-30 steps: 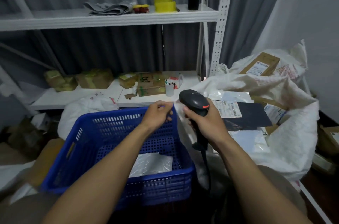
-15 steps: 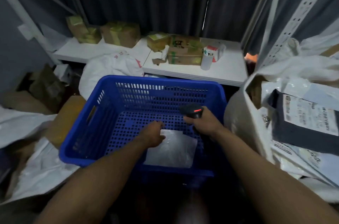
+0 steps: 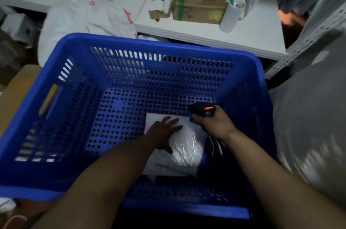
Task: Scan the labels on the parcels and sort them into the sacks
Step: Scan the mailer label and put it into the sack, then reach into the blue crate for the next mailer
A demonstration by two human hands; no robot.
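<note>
Parcel (image 3: 187,149) under flat left hand (image 3: 164,132)

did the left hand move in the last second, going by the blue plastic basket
Yes. The left hand went from the far rim of the blue perforated plastic basket down to its floor, and now lies flat on the white plastic mailer parcel.

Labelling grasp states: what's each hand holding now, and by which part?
Right hand grips the barcode scanner by its handle. Left hand holds nothing; it lies flat on the white parcel in the blue basket.
</note>
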